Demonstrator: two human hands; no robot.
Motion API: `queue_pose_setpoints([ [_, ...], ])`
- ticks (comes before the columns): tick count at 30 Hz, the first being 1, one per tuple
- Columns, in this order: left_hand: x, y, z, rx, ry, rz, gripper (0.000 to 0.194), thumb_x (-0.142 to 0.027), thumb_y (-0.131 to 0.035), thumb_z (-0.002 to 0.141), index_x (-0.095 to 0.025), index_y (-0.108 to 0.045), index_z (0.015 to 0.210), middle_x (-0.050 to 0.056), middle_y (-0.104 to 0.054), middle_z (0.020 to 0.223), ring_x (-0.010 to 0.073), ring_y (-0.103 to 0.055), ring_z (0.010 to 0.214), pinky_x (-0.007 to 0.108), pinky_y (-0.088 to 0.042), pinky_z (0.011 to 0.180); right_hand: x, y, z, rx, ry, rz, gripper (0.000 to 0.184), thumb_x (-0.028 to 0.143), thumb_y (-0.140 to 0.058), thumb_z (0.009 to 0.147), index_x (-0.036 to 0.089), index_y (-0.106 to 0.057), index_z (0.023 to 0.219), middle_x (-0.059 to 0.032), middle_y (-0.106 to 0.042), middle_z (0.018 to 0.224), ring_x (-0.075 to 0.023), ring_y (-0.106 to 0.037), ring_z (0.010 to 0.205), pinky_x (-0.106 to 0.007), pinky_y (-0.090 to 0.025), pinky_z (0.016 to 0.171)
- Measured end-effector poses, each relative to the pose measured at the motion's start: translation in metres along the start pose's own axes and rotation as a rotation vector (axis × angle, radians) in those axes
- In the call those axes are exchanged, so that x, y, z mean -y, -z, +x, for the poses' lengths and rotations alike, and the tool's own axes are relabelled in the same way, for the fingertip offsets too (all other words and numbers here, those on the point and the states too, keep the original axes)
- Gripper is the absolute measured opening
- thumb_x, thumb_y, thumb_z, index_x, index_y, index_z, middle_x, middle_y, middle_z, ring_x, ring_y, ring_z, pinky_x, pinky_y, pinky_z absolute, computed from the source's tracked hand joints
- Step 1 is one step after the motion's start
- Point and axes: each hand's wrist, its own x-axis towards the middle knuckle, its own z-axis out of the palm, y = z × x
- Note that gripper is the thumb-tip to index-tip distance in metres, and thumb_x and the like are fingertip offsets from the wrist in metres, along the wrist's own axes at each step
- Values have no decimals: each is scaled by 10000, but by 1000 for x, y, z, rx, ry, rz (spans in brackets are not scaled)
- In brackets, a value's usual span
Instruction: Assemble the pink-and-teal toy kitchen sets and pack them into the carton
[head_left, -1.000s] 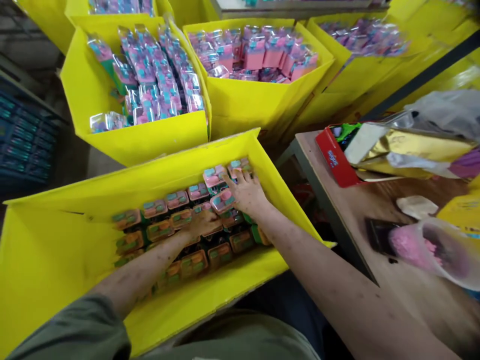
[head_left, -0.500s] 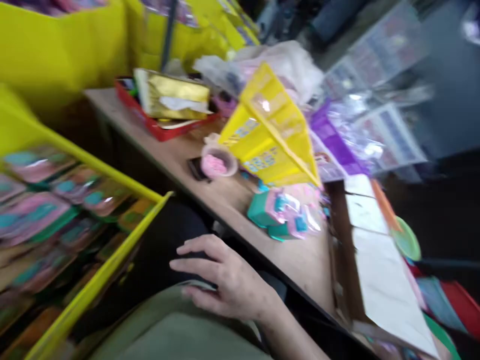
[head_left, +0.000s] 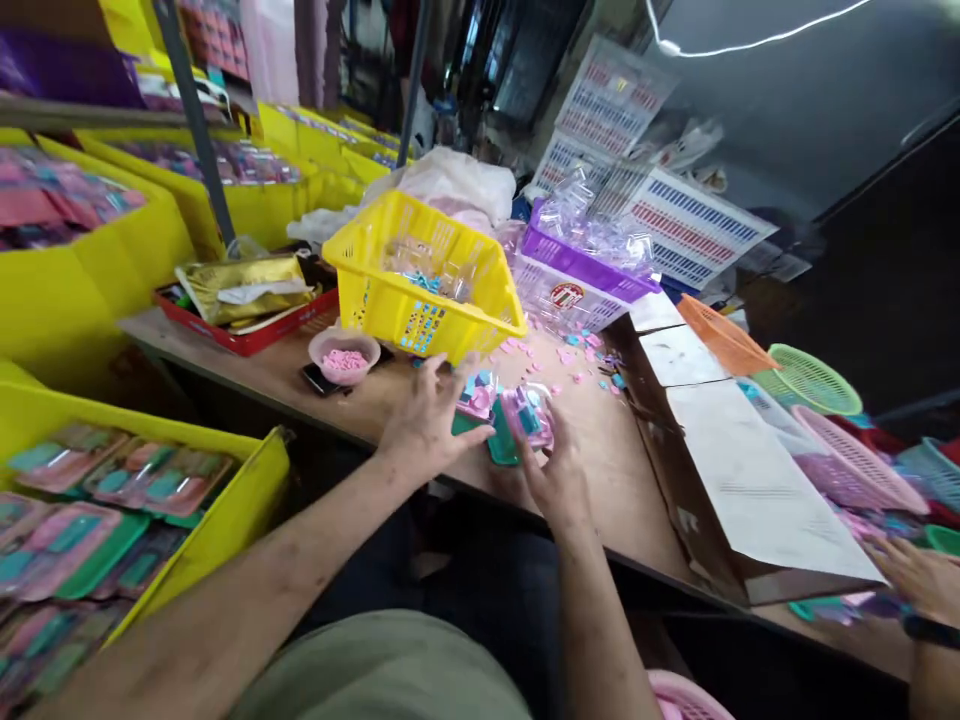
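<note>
A small pile of pink-and-teal blister packs (head_left: 491, 408) lies on the wooden table (head_left: 600, 470) just in front of a yellow basket (head_left: 420, 290). My left hand (head_left: 427, 420) reaches over the table edge and grips the left side of the pile, fingers spread on the packs. From below, my right hand (head_left: 556, 478) curls around a clear pack with a pink and blue insert (head_left: 527, 412) at the pile's right. Loose pink bits are scattered beyond the pile.
A yellow carton (head_left: 247, 490) with rows of packs stands at lower left. On the table are a pink bowl (head_left: 343, 352), a dark phone (head_left: 319, 378), a red tray (head_left: 247, 335) and a cardboard box (head_left: 742, 490). Another person's hand (head_left: 916, 580) works at far right, near coloured baskets (head_left: 814, 378).
The view swung right from the yellow carton to the table. Both hands left the carton; now they sit on the pile of packs by the yellow basket.
</note>
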Motion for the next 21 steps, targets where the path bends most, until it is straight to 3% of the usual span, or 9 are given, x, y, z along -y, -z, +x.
queue_pose_setpoints([
  [3,1,-49,20,86,57,146,1006,-506,-1005,861,-333,-467,1693,191,-471,1620,498,-642,1403,596,-649,1077,-21,31,-20,80,4,17,694,555,-604,1086,239,-474,1691,-199,-601,1595,-375,-615,1477,-596,-571,1203],
  [6,12,-61,19,123,6,187,842,-497,-948,924,-310,-501,1613,149,-544,1514,409,-724,1256,489,-675,988,-32,55,-34,101,-43,-40,707,500,-691,1017,274,-509,1662,-172,-618,1532,-389,-622,1451,-599,-569,1192],
  [10,19,-52,17,148,-122,96,610,-464,-791,1051,-271,-498,1550,146,-569,1489,379,-694,1327,490,-638,1107,-20,52,-33,24,-226,-155,853,480,-829,905,244,-469,1642,-196,-617,1506,-421,-682,1336,-584,-619,1076],
  [14,26,-51,18,242,-199,-45,855,-463,-830,1017,-287,-363,1710,193,-412,1701,426,-464,1631,600,-453,1355,0,48,-20,30,-198,-297,677,446,-828,918,230,-567,1505,-210,-633,1456,-424,-679,1316,-536,-616,1048],
  [17,24,-45,17,302,-159,-187,836,-484,-771,1055,-295,-346,1750,190,-422,1753,422,-438,1664,622,-381,1403,5,53,-7,53,-204,-350,727,548,-823,919,176,-585,1497,-234,-691,1378,-434,-726,1227,-549,-615,1037],
  [19,19,-24,14,329,-116,-340,897,-527,-773,1049,-278,-308,1775,200,-412,1790,434,-476,1645,631,-426,1376,3,60,5,70,-212,-341,896,645,-816,891,139,-542,1578,-250,-724,1342,-461,-743,1211,-583,-620,1023],
  [21,14,17,7,350,-30,-507,1086,-586,-848,989,-282,-210,1814,215,-435,1787,454,-564,1577,634,-536,1285,0,67,18,105,-170,-344,1051,733,-822,831,142,-518,1645,-275,-724,1373,-507,-719,1287,-637,-611,1027],
])
